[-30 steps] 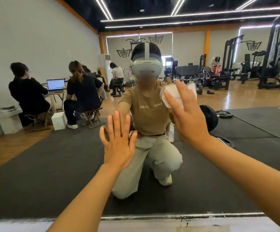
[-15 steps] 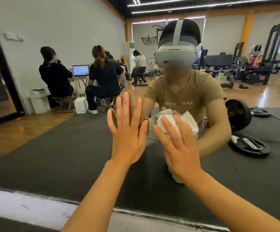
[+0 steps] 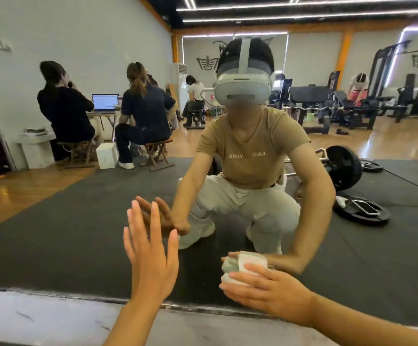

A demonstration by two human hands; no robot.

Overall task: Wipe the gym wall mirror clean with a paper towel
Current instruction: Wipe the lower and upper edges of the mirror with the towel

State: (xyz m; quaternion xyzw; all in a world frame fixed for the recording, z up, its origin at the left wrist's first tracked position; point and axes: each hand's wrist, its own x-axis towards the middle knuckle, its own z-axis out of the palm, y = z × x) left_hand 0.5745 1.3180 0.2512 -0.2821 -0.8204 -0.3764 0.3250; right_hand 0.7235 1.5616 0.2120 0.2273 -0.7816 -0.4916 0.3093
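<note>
Two hands apart — right hand (image 3: 272,287) presses paper towel (image 3: 242,267) on mirror (image 3: 78,221); left hand (image 3: 150,258) flat.

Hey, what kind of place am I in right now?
Almost certainly a gym: the wall mirror reflects weight machines, a loaded barbell and a loose weight plate on black rubber flooring.

One mirror (image 3: 53,233) filled the view. Two hands worked at it: the left hand (image 3: 150,260) and the right hand (image 3: 270,288), with one paper towel (image 3: 247,265). Reflected were one laptop (image 3: 105,102), two wooden stools (image 3: 78,151), one white box (image 3: 106,156), one phone (image 3: 365,207) and one barbell (image 3: 344,167).
</note>
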